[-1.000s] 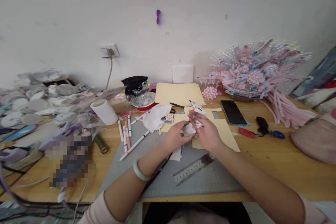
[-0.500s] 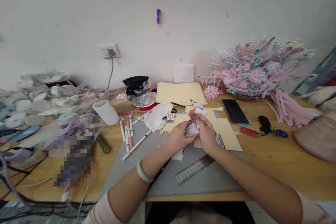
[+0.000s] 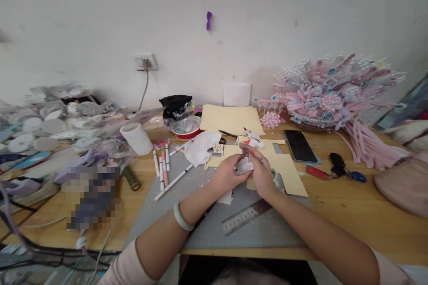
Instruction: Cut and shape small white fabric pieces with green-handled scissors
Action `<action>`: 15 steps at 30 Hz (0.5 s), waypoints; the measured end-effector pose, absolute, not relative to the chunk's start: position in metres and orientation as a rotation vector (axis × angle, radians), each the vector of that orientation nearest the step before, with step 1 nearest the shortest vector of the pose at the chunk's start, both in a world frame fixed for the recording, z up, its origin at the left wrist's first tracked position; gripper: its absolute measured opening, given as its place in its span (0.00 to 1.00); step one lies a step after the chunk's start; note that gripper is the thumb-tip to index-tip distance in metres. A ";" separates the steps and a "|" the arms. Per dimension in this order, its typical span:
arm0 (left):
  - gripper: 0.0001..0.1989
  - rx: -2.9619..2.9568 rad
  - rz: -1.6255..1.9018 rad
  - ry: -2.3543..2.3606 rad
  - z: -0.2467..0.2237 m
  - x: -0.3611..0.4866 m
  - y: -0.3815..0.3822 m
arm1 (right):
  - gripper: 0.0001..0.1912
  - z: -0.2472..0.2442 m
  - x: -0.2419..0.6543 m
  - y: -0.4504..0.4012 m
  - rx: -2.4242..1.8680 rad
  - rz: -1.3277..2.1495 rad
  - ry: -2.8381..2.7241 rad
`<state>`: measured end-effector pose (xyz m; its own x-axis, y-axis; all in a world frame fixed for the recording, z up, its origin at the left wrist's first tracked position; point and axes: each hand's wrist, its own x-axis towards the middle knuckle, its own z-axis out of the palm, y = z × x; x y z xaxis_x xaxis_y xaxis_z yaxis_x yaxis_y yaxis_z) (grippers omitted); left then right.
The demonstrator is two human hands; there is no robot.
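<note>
Between my hands is a small white piece that looks like crumpled paper (image 3: 245, 165); its full shape is hidden by the fingers. My left hand (image 3: 228, 173) curls round its left side, thumb below. My right hand (image 3: 261, 170) presses on it from the right, fingertips together at the top. Both hands are just above the grey cutting mat (image 3: 197, 207). Under and behind them lie cut pieces of cream card (image 3: 294, 176). A steel ruler (image 3: 245, 217) lies in front of the hands, beside a torn white scrap (image 3: 226, 197).
Left of the hands are several markers (image 3: 174, 182), a white paper sheet (image 3: 199, 149) and a white roll (image 3: 137, 139). A phone (image 3: 300, 146), keys (image 3: 337, 164) and a pink beaded headdress (image 3: 327, 93) are on the right. Cream sheets (image 3: 230, 118) lie at the back.
The view has shifted slightly, moving the background a little. My right fingers have closed in a bit over the white piece; both hands stay in nearly the same place.
</note>
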<state>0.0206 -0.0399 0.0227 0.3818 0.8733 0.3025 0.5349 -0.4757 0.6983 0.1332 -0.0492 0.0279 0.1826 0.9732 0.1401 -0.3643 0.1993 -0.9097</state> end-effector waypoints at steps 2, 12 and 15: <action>0.18 2.154 0.909 1.204 0.022 0.021 -0.039 | 0.13 0.030 0.133 -0.051 -0.885 1.124 -0.881; 0.18 2.130 0.905 1.193 0.025 0.020 -0.042 | 0.16 0.022 0.131 -0.051 -0.875 1.129 -0.867; 0.19 2.127 0.928 1.190 0.025 0.020 -0.041 | 0.18 0.020 0.132 -0.051 -0.866 1.246 -0.727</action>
<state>0.0196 -0.0415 0.0247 0.3769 0.8735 0.3082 0.5118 -0.4737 0.7167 0.1318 -0.0505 0.0201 0.1831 0.9831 0.0053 -0.4888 0.0957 -0.8671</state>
